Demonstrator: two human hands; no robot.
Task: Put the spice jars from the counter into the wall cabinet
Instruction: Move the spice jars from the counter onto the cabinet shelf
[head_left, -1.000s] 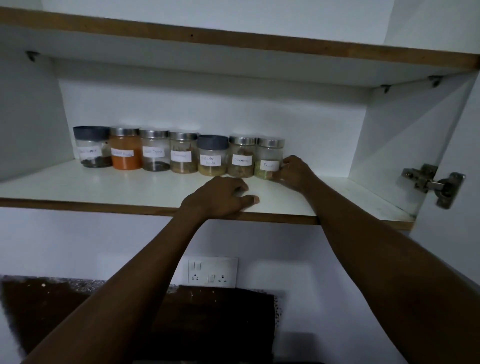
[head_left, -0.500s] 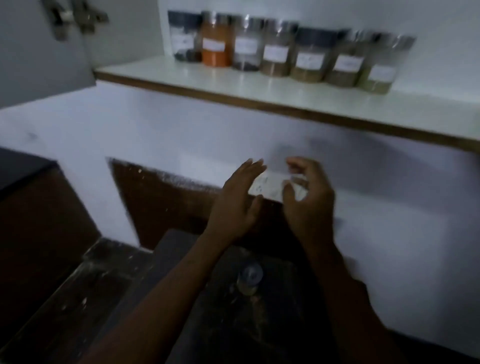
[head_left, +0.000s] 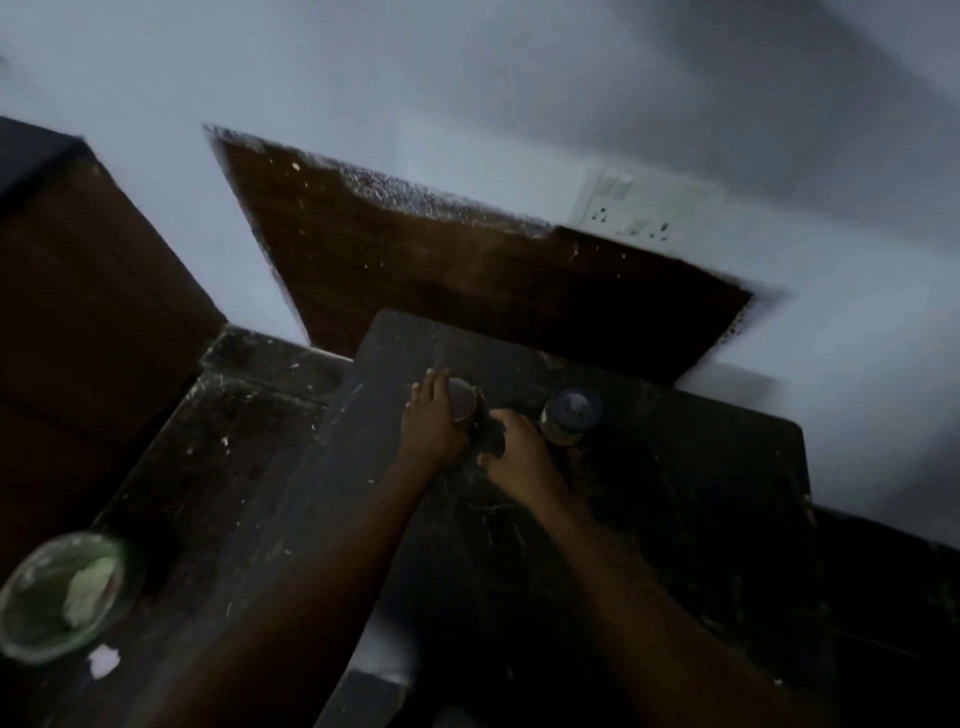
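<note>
A silver-lidded spice jar stands on the dark counter near the wall. My left hand is wrapped against the jar's left side, fingers reaching past its lid. My right hand hovers just right of that jar with fingers loosely curled, its fingertips close to the jar, and holds nothing. A dark-lidded spice jar stands just to the right of my right hand, apart from its fingers. The wall cabinet and its row of jars are out of view. The picture is dim and blurred.
A round greenish bowl with something white in it sits at the counter's near left. A white wall socket is above a dark wooden back panel. A dark brown cabinet side rises on the left.
My view has swung from the cabinet shelf down to the counter. Both hands dropped from the shelf to the counter, and my left hand has come onto the silver-lidded jar.
</note>
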